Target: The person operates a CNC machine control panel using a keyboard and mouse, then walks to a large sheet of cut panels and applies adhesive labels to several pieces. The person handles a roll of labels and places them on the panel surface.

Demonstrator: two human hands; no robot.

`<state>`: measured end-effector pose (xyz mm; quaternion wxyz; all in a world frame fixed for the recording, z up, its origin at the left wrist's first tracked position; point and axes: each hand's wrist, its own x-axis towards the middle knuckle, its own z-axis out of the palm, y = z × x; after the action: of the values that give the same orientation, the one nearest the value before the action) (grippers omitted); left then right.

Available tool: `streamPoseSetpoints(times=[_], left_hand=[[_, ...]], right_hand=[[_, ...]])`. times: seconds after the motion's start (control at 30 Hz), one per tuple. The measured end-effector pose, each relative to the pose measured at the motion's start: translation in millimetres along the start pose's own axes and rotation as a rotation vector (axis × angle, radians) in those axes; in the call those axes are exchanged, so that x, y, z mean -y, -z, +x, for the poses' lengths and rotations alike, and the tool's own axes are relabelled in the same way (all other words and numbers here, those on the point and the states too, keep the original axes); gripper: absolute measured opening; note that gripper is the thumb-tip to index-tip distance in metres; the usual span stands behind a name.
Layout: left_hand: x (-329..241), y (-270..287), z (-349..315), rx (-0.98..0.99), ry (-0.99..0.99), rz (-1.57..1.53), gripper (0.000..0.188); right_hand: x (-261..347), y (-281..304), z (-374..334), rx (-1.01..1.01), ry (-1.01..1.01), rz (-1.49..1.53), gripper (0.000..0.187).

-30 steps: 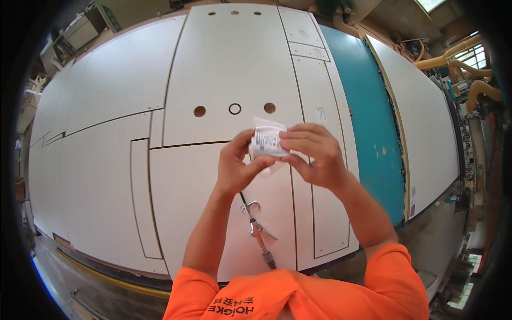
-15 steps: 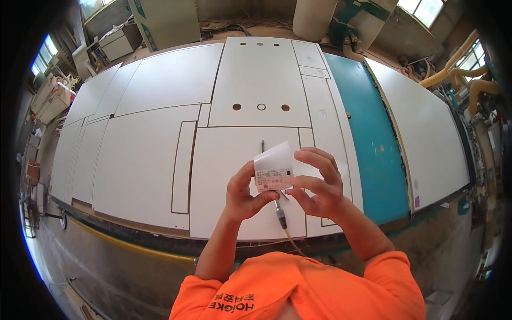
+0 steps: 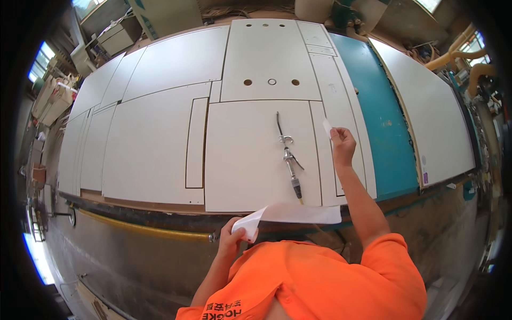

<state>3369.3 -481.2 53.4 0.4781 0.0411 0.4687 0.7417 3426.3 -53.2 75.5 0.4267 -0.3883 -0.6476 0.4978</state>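
Close to my body, my left hand (image 3: 230, 240) pinches a curled strip of white label paper (image 3: 301, 214). The strip's loose end stretches to the right along the table's front edge. Farther forward, my right hand (image 3: 344, 145) holds a small white label (image 3: 326, 127) between thumb and fingers, above the right part of the cut white panels (image 3: 250, 154). Left of that hand, an air blow gun (image 3: 288, 159) with a thin dark nozzle lies on a panel, its hose running off toward me.
White panels with dark cut lines cover the table. Three round holes (image 3: 248, 82) sit in the middle one. A teal strip of table (image 3: 381, 122) separates them from another white board (image 3: 426, 117) at right. Along the near side runs a yellow tube (image 3: 144, 226).
My hands have parted: the left drew back toward my body with the strip, which now hangs unrolled. The right moved forward and right with a small label. The blow gun shows fully now.
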Motion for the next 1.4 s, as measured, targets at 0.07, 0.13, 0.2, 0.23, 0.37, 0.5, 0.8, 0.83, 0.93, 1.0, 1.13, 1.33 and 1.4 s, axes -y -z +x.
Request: streamPoseSetpoints(times=[0.07,0.13,0.2,0.23,0.37,0.5,0.8,0.83,0.93,1.0,1.13,1.33,1.4], left_hand=[[5.5,17.0,-18.3,-0.1,-0.023,0.008,0.04],[3.2,24.6,-35.6,-0.172,-0.047,0.003,0.042],[1.2,27.6,-49.6,-0.24,-0.073,-0.046,0.041],[-5.7,20.8,-58.0,-0.257,-0.081,-0.076,0.042],[0.2,6.9,-85.7,-0.347,-0.123,-0.135,0.044],[6.8,-3.7,-103.4,-0.412,-0.123,-0.16,0.045],[0.2,-30.6,-78.2,-0.597,-0.168,-0.114,0.036],[-6.5,-30.8,-63.9,-0.595,-0.176,-0.089,0.036],[-26.1,-41.6,-43.1,-0.599,-0.209,-0.074,0.03],[-33.7,-49.0,-35.6,-0.565,-0.228,-0.047,0.029],[-39.9,-62.8,-26.5,-0.572,-0.24,-0.014,0.033],[-33.2,-62.2,-14.7,-0.562,-0.214,-0.063,0.034],[-31.4,-62.0,-10.9,-0.564,-0.207,-0.065,0.035]], right_hand=[[-16.5,-30.2,-17.2,0.088,0.044,0.024,0.013],[-21.5,-73.5,-43.3,0.291,0.02,0.049,0.007],[-37.9,-123.9,-76.7,0.498,0.087,0.107,0.008],[-45.9,-149.0,-98.2,0.574,0.096,0.152,0.009],[-61.3,-210.9,-162.6,0.821,0.122,0.249,0.008],[-111.9,-214.4,-85.7,0.473,0.301,0.109,0.009],[-74.3,-162.5,-62.2,0.712,0.755,-0.444,0.015],[-83.2,-153.9,-69.5,0.774,0.788,-0.523,0.023],[-84.8,-151.8,-85.7,0.825,0.802,-0.682,0.05],[-83.1,-148.4,-95.8,0.842,0.766,-0.746,0.065],[-82.0,-129.6,-112.1,0.953,0.731,-0.785,0.075],[-49.3,-83.2,-111.7,1.107,0.351,-0.55,0.053],[-11.8,-69.4,-106.5,1.047,0.244,-0.331,0.04]])
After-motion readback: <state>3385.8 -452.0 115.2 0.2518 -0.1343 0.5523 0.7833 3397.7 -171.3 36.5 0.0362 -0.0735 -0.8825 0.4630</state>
